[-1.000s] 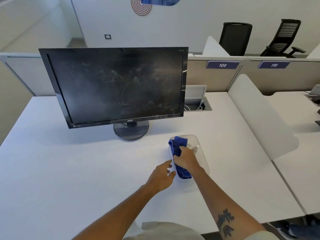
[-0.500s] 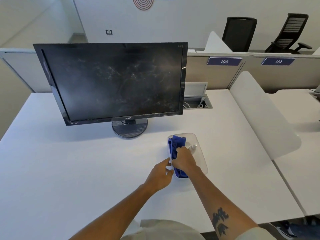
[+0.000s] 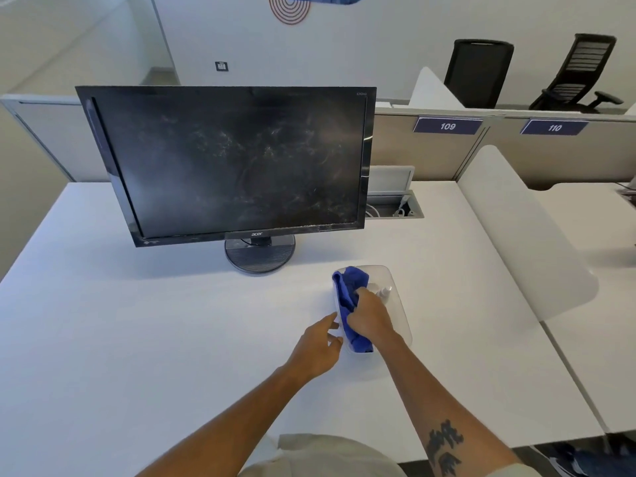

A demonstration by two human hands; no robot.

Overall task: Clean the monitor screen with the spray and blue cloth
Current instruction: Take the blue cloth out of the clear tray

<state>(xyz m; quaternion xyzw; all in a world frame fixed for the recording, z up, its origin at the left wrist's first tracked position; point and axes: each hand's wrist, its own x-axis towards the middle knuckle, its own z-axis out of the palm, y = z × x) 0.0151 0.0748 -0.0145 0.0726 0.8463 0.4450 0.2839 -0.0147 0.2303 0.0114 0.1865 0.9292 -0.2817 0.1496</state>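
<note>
A black monitor (image 3: 234, 163) with a smeared, dusty screen stands on the white desk (image 3: 137, 332). In front of it to the right lies a clear plastic tray (image 3: 399, 315) holding the blue cloth (image 3: 349, 287) and a small white spray bottle (image 3: 384, 291), mostly hidden by my right hand. My right hand (image 3: 370, 313) reaches into the tray and closes on the blue cloth. My left hand (image 3: 318, 346) rests at the tray's left edge with fingers apart, touching the rim.
A cable box with a raised lid (image 3: 392, 201) sits behind the monitor's right side. A white curved divider (image 3: 523, 242) separates the neighbouring desk on the right. Two black office chairs (image 3: 478, 70) stand beyond the partition.
The hands stay at the tray, my right hand's grip on the blue cloth tightening slightly. The view has shifted a little; the monitor has not moved.
</note>
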